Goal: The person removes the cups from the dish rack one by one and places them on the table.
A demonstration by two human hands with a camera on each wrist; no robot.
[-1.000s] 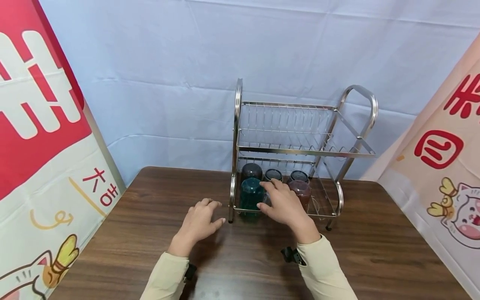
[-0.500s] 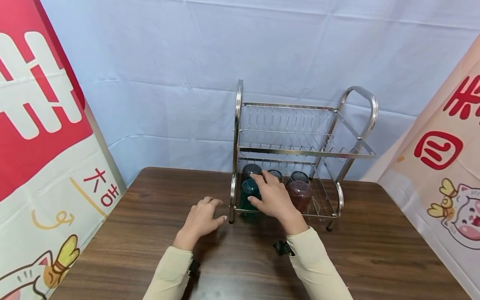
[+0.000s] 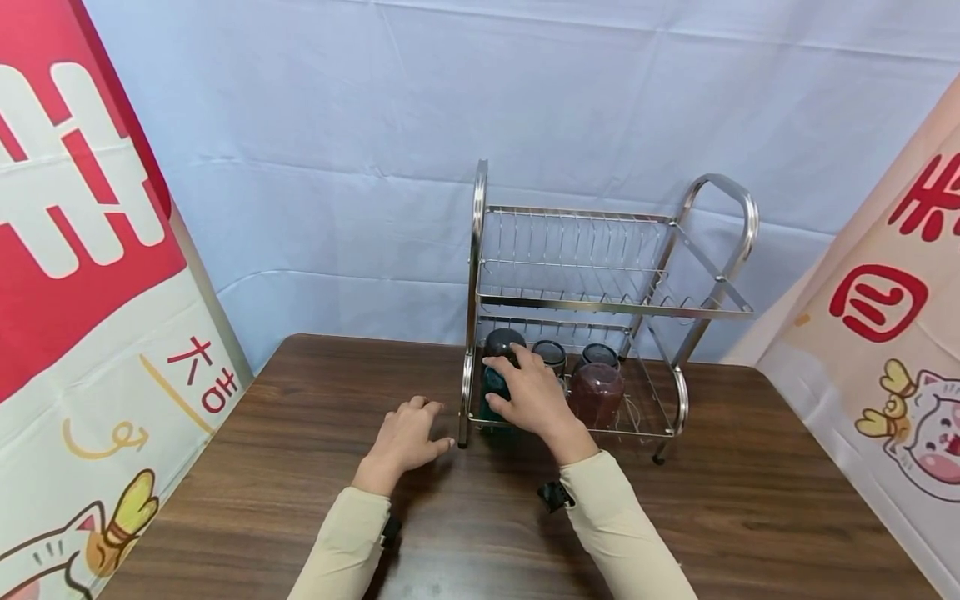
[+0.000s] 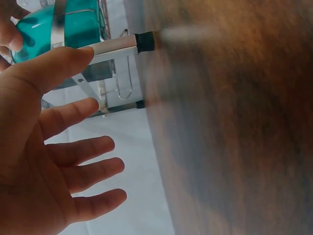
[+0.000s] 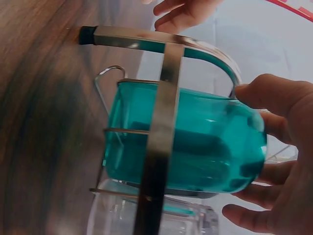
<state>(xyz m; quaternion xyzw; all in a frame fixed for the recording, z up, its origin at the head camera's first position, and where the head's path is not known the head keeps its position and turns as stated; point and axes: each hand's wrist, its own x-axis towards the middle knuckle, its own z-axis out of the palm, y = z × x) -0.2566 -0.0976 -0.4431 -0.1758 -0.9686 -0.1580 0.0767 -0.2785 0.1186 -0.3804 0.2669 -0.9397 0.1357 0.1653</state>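
In the head view a teal upside-down glass [image 3: 493, 385] stands at the front left of the rack's lower shelf, partly covered by my right hand [image 3: 531, 396]. The right wrist view shows that hand around the upturned base of the teal glass [image 5: 195, 142], thumb at one side and fingers at the other. A dark glass [image 3: 504, 342] stands just behind it. My left hand [image 3: 405, 433] hovers over the table left of the rack, fingers loosely spread and holding nothing; in the left wrist view its palm [image 4: 29, 161] faces the rack's leg.
The two-tier metal dish rack [image 3: 615, 306] stands on the wooden table [image 3: 300, 467], its upper tier slotted with wires. A purple-red glass [image 3: 597, 396] and two dark-based glasses stand on the lower shelf. In the right wrist view a clear glass [image 5: 117, 210] adjoins the teal one.
My right hand has moved left from above the middle glasses to the teal glass, uncovering the purple-red glass. The left hand has shifted only slightly.
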